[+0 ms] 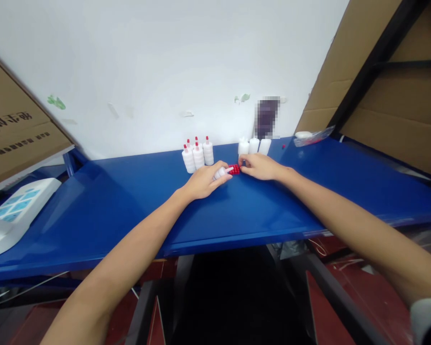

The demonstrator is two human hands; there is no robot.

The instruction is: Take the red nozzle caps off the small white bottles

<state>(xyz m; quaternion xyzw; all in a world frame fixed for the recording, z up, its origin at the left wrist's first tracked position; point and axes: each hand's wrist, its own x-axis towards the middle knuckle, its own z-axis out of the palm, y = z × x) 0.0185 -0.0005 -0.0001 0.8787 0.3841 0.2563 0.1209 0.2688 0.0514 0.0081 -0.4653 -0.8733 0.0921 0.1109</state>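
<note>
My left hand (205, 182) is wrapped round a white squeeze bottle (221, 173), which lies tilted with its narrow nozzle pointing right. Just past the nozzle, a cluster of small red caps (234, 169) rests on the blue table. My right hand (259, 166) is at the right edge of these caps, thumb and fingertips drawn together in a pinch. Whatever may be between those fingertips is too small to tell. Behind my left hand stand several white bottles with red tips (198, 155). White bottles without red tips (253, 146) stand upright behind my right hand.
The blue table (136, 206) runs along a white wall. A loose red cap (283, 146) and a clear plastic bag (314, 137) lie at the back right. At the left edge is a white device with blue panels (19, 206). Cardboard (17, 120) flanks the table.
</note>
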